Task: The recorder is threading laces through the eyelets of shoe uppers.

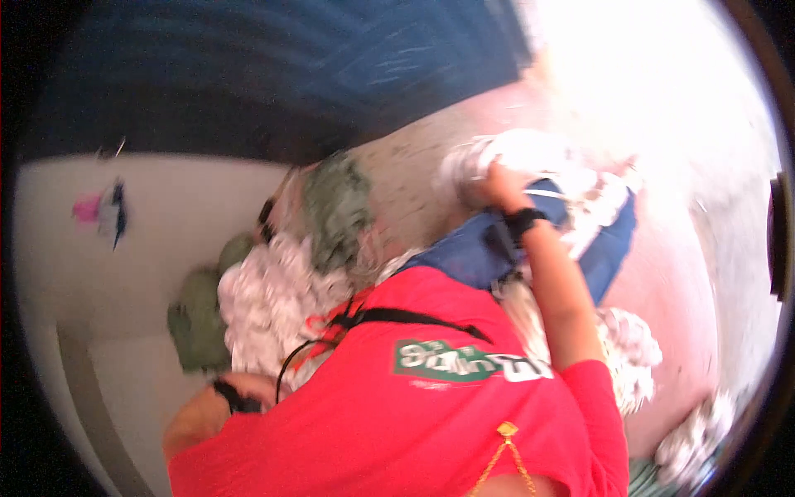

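My right hand (503, 187), a black band on its wrist, reaches forward over my blue-trousered legs. Its fingers are closed on the near left end of a bundle of white strands (530, 149), washed out by glare. More white strands (590, 211) lie between my lower legs. At the lower left, my left hand (258, 388) shows only in part beyond its black wristband. My red shirt hides its fingers, so what it holds cannot be made out. Just past it lies a heap of pale, looped strands (269, 302).
Green cloth (338, 211) and a dark green bundle (199, 323) lie by the pale heap. Other white bundles (629, 356) sit right of my hip and at the lower right. A dark blue panel (290, 74) stands at the far left; strong light floods the upper right.
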Available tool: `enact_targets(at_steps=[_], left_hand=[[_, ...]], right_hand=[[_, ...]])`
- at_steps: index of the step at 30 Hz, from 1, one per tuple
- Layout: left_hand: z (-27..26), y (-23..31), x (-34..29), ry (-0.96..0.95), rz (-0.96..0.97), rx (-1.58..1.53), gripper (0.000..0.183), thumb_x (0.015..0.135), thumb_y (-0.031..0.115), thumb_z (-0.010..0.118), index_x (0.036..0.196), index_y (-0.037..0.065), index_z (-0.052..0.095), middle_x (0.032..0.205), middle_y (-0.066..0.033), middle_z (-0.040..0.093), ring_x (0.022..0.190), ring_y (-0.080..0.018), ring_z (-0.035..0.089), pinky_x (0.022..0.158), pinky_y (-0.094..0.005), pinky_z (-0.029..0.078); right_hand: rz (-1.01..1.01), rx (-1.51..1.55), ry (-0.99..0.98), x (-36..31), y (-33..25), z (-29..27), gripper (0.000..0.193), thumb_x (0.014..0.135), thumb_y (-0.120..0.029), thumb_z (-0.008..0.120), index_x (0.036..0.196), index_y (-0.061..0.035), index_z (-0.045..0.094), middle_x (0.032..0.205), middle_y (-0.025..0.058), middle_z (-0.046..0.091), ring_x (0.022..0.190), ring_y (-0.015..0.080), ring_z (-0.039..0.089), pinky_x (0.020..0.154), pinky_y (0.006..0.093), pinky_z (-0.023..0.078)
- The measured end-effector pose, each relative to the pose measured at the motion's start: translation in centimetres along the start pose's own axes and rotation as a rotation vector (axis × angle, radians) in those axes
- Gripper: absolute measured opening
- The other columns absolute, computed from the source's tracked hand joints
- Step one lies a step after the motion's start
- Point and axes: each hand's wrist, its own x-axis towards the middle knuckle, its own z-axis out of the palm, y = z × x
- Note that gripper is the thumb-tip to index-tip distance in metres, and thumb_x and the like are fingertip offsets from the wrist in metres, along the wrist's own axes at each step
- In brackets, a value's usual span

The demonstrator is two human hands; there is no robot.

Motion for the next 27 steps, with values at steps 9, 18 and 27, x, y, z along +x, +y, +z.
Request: enact_targets(at_steps=[9,18,27], left_hand=[[-4.4,27.1,5.5,0.621,0.808,0.01,0.014,0.085,0.015,0.048,0.09,0.003,0.054,0.064,-0.0017,0.052,0.056,-0.0091,0.048,0.047,-0.0241,0.039],[5.9,54.0,4.3,0.179,1.629,0.165,0.017,0.082,0.007,0.05,0.097,0.001,0.057,0.073,-0.002,0.058,0.062,-0.0071,0.053,0.056,-0.0199,0.042],[18.0,56.2,1.3,-0.379,1.947,0.618,0.023,0.087,0.018,0.047,0.097,0.0,0.058,0.075,-0.0038,0.059,0.066,-0.0104,0.054,0.059,-0.023,0.044]], right_hand=[[-0.005,0.148,0.068,-1.6,-2.4,-1.3,0.02,0.067,-0.011,0.052,0.08,-0.0028,0.064,0.086,0.0195,0.061,0.08,0.0332,0.06,0.07,0.0416,0.048],[0.261,0.933,0.594,-18.0,4.5,-12.1,0.023,0.084,-0.023,0.053,0.086,-0.0025,0.063,0.073,0.0018,0.06,0.067,0.0079,0.051,0.06,0.0228,0.042],[0.413,1.062,1.052,-33.9,0.5,-18.6,0.025,0.087,-0.029,0.049,0.081,-0.0074,0.062,0.061,-0.0049,0.047,0.047,0.0032,0.037,0.04,0.0173,0.029]])
